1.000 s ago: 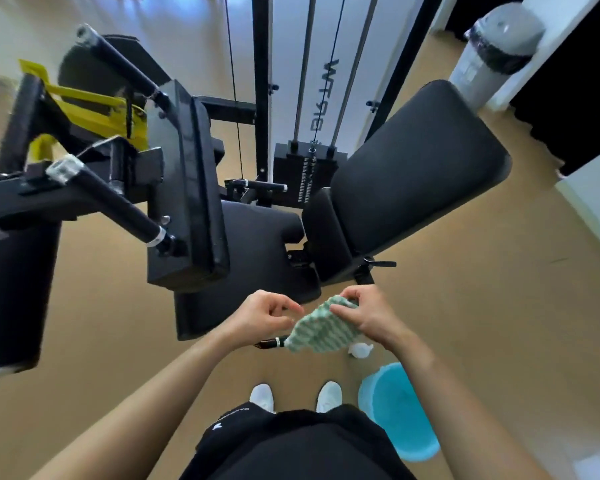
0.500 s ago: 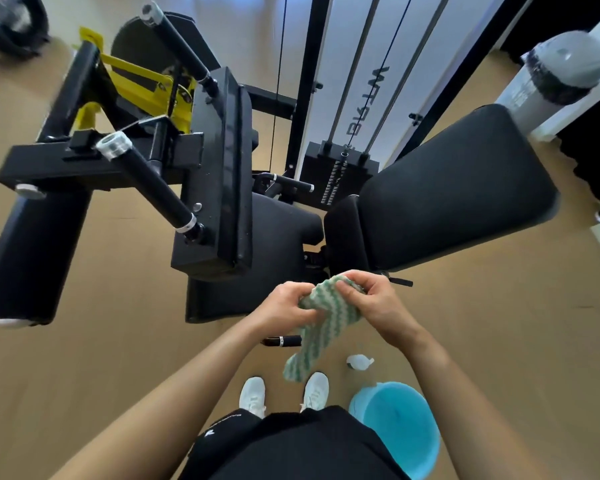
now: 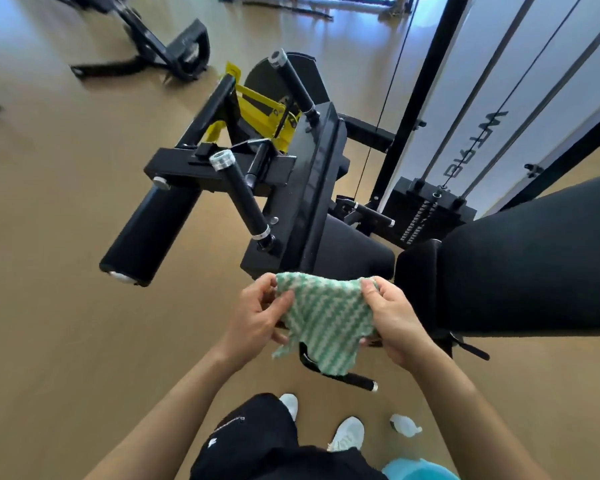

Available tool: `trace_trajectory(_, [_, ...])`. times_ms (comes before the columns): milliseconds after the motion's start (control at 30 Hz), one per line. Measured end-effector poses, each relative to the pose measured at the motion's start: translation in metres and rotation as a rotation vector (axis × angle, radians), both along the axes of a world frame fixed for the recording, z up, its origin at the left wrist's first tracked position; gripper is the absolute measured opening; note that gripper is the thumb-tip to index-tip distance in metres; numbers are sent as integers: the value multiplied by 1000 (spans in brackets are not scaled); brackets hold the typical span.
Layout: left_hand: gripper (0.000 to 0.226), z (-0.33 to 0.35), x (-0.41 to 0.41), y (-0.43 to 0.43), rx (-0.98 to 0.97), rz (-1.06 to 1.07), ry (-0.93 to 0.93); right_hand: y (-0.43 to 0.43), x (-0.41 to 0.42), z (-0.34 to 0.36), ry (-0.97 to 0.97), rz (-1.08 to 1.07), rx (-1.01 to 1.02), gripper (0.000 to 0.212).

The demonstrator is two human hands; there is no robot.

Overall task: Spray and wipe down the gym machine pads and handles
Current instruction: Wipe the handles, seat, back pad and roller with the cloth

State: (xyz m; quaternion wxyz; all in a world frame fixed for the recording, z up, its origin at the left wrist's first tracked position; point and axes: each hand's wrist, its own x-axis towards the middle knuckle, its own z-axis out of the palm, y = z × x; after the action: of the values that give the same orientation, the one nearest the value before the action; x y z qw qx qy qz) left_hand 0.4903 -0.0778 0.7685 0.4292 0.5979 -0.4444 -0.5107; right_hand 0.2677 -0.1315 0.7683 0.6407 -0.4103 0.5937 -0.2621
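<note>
- Nearest, by the feet, a blue bucket (image 3: 420, 471) sits at the bottom edge, and a small white object (image 3: 405, 425), possibly the spray bottle, lies on the floor (image 3: 66, 341), in neither grip.
- Above these, the left grip (image 3: 260, 318) and the right grip (image 3: 394, 323) each pinch an upper corner of the green-and-white cloth (image 3: 326, 323), thumb and fingers curled on it. It hangs spread between them with its lower edge loose.
- The cloth is held in the air in front of the seat pad (image 3: 357, 251) and appears to touch no part of the machine.
- By my judgement no wiping is under way; the cloth looks to be readied for a pass. No wet sheen shows which surfaces are done, so I cannot tell how much is finished.
- Beyond the cloth, likely left to do, are the near handle (image 3: 245, 199) and the upright pad (image 3: 312, 188). The back pad (image 3: 534, 271) is to the right and the roller pad (image 3: 149, 233) to the left.
- Farthest is the far handle (image 3: 293, 83), well apart from both grips.
</note>
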Motion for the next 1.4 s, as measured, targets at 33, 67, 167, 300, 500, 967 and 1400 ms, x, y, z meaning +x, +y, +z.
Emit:
trace_trajectory(33, [9, 10, 3, 1, -24, 63, 11, -4, 9, 6, -45, 26, -12, 30])
trace_trajectory(67, [10, 18, 8, 2, -45, 126, 22, -7, 18, 14, -104, 36, -25, 27])
trace_trajectory(167, [7, 39, 31, -2, -99, 294, 72, -15, 44, 41, -304, 13, -83, 15])
trace_trajectory(300, [6, 56, 70, -26, -181, 392, 249, -32, 84, 74, -436, -85, -262, 16])
trace_trajectory(500, [15, 42, 108, -82, -187, 365, 418, -54, 150, 67, -212, -224, -571, 53])
trace_trajectory(967, [42, 11, 112, -88, 75, -56, 779, -41, 171, 49, 142, 35, -426, 45])
trace_trajectory(1400, [29, 10, 107, -95, -87, -166, 468, -50, 188, 35, 244, -196, -497, 26])
